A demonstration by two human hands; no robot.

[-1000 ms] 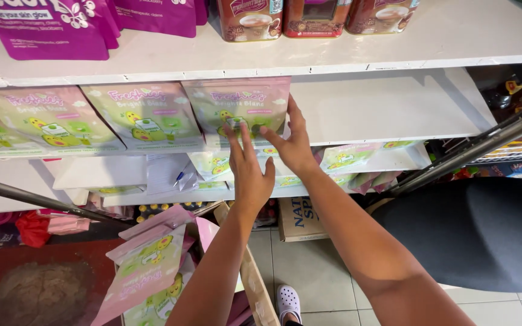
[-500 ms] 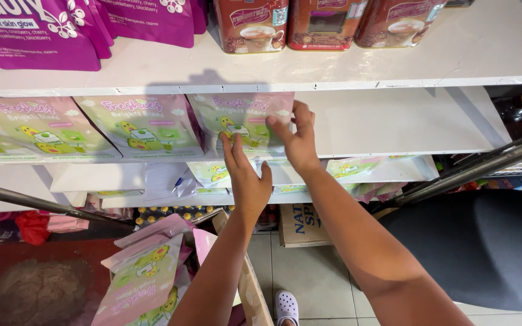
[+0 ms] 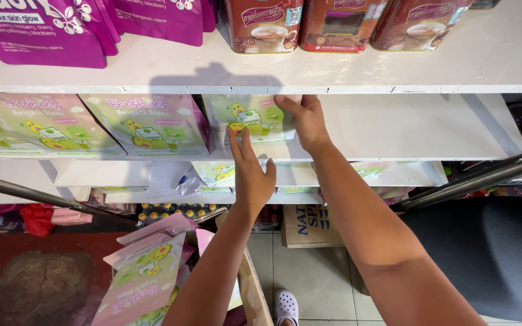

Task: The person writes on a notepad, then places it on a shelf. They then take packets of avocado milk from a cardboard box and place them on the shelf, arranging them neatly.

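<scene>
A pink and green pouch (image 3: 252,121) with cartoon fruit on its front stands on the white middle shelf (image 3: 394,130), pushed back under the shelf above so that its top edge is in shadow. The right hand (image 3: 305,121) holds the pouch by its upper right corner, thumb across the front and fingers curled round the edge behind it. The left hand (image 3: 250,172) lies flat against the lower front of the same pouch, fingers spread and pointing up, its palm hanging over the shelf lip.

Just left of this pouch stand 2 matching pouches (image 3: 146,124), upright and side by side, with part of another at the far left edge. To the right of the pouch the shelf is bare white board.

On the top shelf (image 3: 212,63) sit purple pouches (image 3: 43,30) at the left and 3 reddish-brown tins (image 3: 339,24) at the right. The lower shelf (image 3: 406,175) holds more pink and green pouches lying flat, plus a sheet of paper with a pen (image 3: 170,178).

Below, an open cardboard box (image 3: 152,271) holds more of the same pouches beside the left forearm. A white clog (image 3: 286,305) shows on the tiled floor.
</scene>
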